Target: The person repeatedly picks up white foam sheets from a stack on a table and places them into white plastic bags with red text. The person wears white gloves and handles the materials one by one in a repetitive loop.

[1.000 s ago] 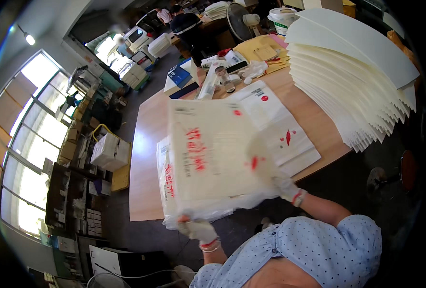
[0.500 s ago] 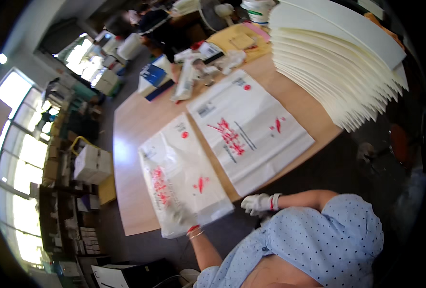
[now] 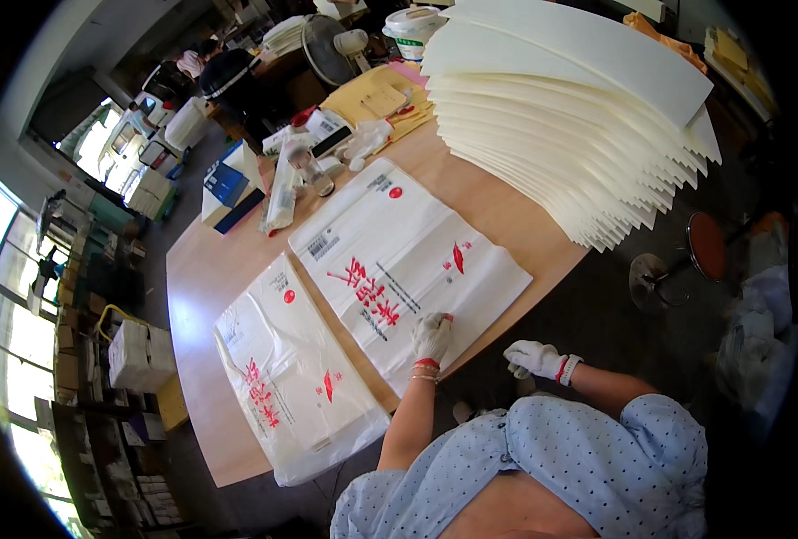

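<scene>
On the table lie two piles of white bags with red printing, side by side. My left hand (image 3: 432,339), in a white knit glove with a red cuff, is on the near part of the right printed bag (image 3: 399,260), its fingers bent and closed against the surface. The left pile (image 3: 295,368), glossy like plastic, lies just left of my forearm. My right hand (image 3: 535,357), gloved the same way, hovers off the table's near edge with its fingers curled; nothing shows in it.
A tall fanned stack of cream sheets (image 3: 560,135) stands at the table's (image 3: 192,359) right. Toward the back are a blue-and-white box (image 3: 231,186), a glass jar (image 3: 318,180), yellow paper (image 3: 376,99) and a white tub (image 3: 414,34). A round stool (image 3: 706,247) stands at right.
My left hand has left the left pile and moved right onto the right bag. My right hand stays beside the table edge, its fingers now more curled. The view has shifted.
</scene>
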Tool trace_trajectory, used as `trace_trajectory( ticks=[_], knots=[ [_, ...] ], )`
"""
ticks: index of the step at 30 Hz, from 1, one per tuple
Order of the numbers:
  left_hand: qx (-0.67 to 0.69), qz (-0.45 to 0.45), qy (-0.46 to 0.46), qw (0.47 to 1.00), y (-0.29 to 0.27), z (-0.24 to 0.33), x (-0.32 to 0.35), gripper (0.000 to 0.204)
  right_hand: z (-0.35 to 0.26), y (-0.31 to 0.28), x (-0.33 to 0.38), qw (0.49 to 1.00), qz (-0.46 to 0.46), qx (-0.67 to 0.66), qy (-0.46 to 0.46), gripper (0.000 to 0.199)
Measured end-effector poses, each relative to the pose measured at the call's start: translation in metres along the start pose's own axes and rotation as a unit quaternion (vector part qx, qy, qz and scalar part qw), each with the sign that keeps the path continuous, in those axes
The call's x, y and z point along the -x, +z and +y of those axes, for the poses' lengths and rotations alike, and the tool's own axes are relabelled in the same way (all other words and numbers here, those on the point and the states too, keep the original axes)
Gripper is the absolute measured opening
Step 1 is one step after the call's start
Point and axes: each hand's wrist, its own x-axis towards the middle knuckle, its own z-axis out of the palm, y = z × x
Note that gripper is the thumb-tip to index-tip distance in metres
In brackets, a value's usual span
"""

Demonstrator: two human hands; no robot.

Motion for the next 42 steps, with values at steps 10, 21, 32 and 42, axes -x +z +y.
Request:
trace_trajectory(
  ticks=[10, 21, 32, 42],
  knots=[
    [0.25, 0.061, -0.084, 0.963, -0.067, -0.004, -0.064, 0.025, -0.111, 0.031, -0.144, 0.95, 0.219, 0.083, -0.206, 0.033],
    [0.417, 0.021, 0.046, 0.907, -0.165, 0.073, -0.071, 0.041, -0.184, 0.072, -0.155, 0.819, 0.2, 0.312, -0.439, 0.041],
    [-0.086, 0.278, 0.245, 0.925, -0.188, 0.065, -0.076, 0.05, -0.206, -0.048, 0.071, 0.84, 0.088, 0.243, -0.476, 0.017],
    [0.092, 0.111, 0.385, 0.911, -0.206, 0.188, -0.006, 0.05, -0.339, -0.266, 0.241, 0.648, 0.409, 0.57, -0.297, 0.059]
  ],
)
